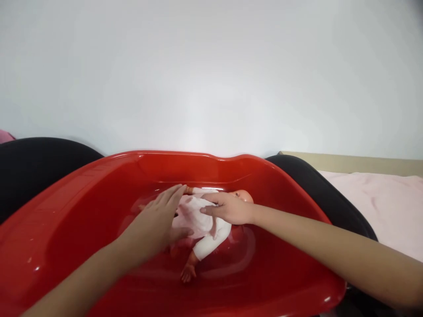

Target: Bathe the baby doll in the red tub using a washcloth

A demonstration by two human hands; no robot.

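A baby doll (206, 231) in a white-pink outfit lies on its back in a red plastic tub (82, 207), head to the right. My left hand (158, 220) lies flat with fingers stretched over the doll's lower body and clothing. My right hand (228, 208) rests on the doll's chest, just below its head (243, 196), fingers extended toward the left. One bare doll foot (187, 274) points toward me. The tub's bottom looks glossy, with ripples like shallow water.
The tub's rim (185, 156) stands against a plain white wall. Black cushions (36, 169) flank the tub on both sides. A pale pink blanket (390, 207) covers a surface at right. A pink object (5, 136) peeks in at far left.
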